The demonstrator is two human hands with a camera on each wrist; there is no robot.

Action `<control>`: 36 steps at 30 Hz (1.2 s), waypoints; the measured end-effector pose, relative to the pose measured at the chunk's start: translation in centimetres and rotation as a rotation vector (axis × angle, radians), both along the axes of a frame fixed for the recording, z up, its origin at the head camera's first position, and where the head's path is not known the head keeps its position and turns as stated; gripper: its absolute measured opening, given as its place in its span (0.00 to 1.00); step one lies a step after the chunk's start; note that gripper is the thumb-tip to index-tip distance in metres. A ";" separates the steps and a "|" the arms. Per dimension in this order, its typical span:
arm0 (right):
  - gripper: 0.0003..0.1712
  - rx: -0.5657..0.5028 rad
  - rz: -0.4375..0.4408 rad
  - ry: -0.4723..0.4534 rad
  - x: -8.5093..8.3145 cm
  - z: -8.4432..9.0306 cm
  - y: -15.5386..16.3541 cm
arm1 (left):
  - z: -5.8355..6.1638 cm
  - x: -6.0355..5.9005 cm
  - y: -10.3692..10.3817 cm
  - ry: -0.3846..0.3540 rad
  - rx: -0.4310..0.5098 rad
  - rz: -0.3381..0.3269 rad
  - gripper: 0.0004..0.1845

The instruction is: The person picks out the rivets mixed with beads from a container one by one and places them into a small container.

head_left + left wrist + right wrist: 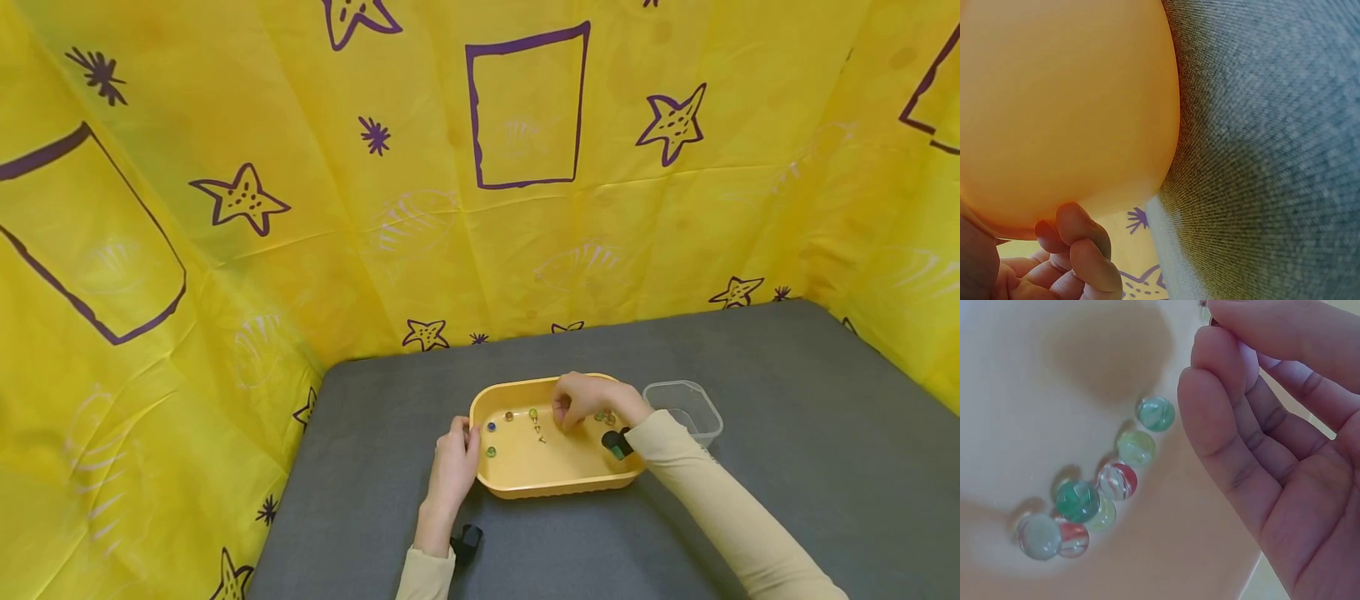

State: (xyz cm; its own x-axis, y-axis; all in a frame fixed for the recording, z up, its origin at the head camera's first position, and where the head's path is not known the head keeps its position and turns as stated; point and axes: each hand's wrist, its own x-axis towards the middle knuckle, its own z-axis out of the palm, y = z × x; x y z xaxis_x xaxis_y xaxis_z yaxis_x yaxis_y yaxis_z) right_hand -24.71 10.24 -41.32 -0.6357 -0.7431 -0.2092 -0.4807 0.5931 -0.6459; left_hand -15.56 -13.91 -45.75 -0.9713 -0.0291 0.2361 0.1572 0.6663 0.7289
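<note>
- Right hand (1272,444) hovers in the yellow tub (525,475), fingertips pinched together; whether they trap anything we cannot tell.
- Marbles (1116,481) cluster in the tub's corner; we judge them hard, slick and roll-prone, so pinch across the middle.
- Left hand (453,467) curls on the tub's rim.
- Clear container (686,408) beside the tub looks empty.

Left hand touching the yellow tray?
Touching. In the left wrist view the fingers curl against the tray wall; the head view shows the left hand at its left end.
</note>
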 end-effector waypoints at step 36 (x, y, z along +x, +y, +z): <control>0.06 0.023 -0.057 0.000 -0.1 1.1 2.2 | 0.1 0.1 0.0 -0.025 0.003 -0.001 0.10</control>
State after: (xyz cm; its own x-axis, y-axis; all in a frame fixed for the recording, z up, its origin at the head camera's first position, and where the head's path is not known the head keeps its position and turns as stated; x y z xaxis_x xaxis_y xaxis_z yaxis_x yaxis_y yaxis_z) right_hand -24.82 12.39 -40.24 -0.6769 -0.7006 -0.2258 -0.4455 0.6341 -0.6320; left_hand -15.47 -13.93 -45.61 -0.9769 -0.0288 0.2116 0.1394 0.6644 0.7343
